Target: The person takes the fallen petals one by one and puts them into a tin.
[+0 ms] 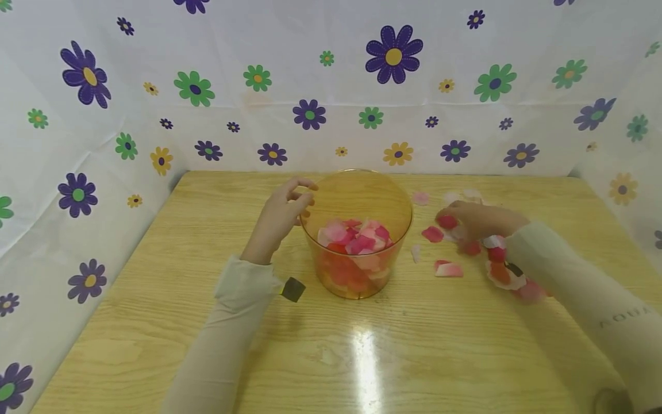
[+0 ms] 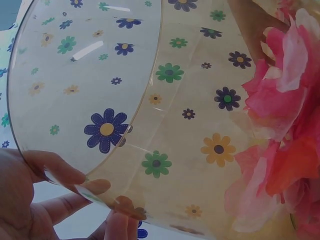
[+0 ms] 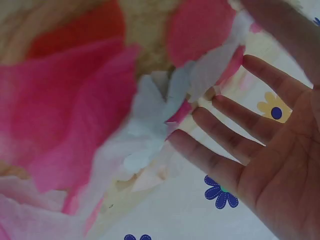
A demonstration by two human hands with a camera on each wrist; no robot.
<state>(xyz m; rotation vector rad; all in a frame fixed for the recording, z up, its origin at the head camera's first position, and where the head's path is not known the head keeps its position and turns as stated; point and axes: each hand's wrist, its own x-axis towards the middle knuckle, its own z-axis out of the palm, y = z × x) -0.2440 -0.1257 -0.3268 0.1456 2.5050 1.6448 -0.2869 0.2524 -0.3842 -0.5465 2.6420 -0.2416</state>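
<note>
A see-through amber plastic bucket [image 1: 357, 270] stands upright on the table with pink, red and pale artificial petals [image 1: 357, 237] inside. My left hand [image 1: 276, 215] holds the bucket's left rim; in the left wrist view its thumb and fingers [image 2: 55, 167] lie along the rim. To the right of the bucket, my right hand [image 1: 478, 219] reaches down among loose petals [image 1: 433, 234]. The right wrist view shows that hand's fingers [image 3: 210, 160] nearly straight and spread, their tips touching a pile of petals [image 3: 75, 110]. The sleeve covers some of the pile in the head view.
The wooden table [image 1: 181, 270] ends at a white cloth [image 1: 341, 34] printed with flowers, which hangs at the back and both sides. A small dark square [image 1: 293, 289] sits by the left cuff. More petals [image 1: 530, 290] lie beside the right forearm.
</note>
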